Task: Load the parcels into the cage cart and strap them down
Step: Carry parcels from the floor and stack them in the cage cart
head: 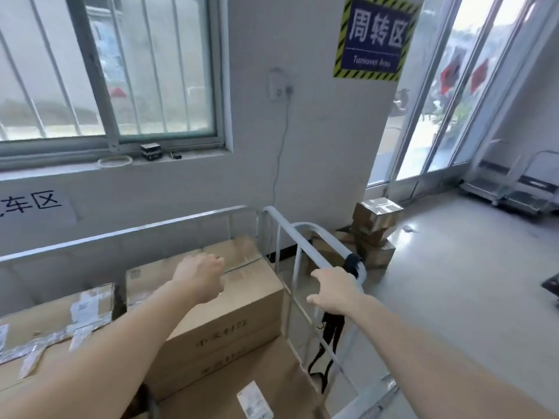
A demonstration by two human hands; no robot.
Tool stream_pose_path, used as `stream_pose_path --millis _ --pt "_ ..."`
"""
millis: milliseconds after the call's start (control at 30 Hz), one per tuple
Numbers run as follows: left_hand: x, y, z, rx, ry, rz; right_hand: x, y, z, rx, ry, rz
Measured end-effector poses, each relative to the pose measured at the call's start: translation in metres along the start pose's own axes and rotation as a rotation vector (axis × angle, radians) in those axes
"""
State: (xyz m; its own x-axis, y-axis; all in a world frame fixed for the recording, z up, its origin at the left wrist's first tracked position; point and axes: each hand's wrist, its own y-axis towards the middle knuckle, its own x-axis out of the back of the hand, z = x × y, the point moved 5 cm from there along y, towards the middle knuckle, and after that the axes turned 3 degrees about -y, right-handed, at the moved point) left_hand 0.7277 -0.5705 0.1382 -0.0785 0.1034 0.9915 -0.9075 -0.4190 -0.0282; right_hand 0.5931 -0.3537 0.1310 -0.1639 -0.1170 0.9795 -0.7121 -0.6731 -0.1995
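By the white wall [317, 146], seemingly the strapping step: left hand [199, 279] fisted, hold unclear; right hand [335, 293] open on silver metal rail [290, 232]; next pull black woven strap [354, 263] over

Barred window [106, 71], blue wall sign [375, 37], glass doors [453, 101]

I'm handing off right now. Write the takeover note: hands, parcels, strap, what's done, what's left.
Left hand: fisted over the large box, seemingly gripping a thin dark cord that runs across the box top.
Right hand: fingers spread, at the side rail, beside the black strap wound on it; the strap's tail hangs outside.
Done: three boxes show inside the cage cart.
Left: the black strap is not yet across the load. Stacked parcels on the floor by the wall may still need loading.
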Motion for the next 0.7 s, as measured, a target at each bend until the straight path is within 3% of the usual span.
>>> stream_pose_path --millis 233,700 --pt "0.042 0.076 -0.096 -0.181 -0.001 -0.065 0.039 -0.002 -0.1 -0.153 0.032 -0.078" --pt "0.09 0.215 -0.307 -0.176 0.002 -0.036 0.076 0.032 -0.347 -0.195 0.021 -0.103"
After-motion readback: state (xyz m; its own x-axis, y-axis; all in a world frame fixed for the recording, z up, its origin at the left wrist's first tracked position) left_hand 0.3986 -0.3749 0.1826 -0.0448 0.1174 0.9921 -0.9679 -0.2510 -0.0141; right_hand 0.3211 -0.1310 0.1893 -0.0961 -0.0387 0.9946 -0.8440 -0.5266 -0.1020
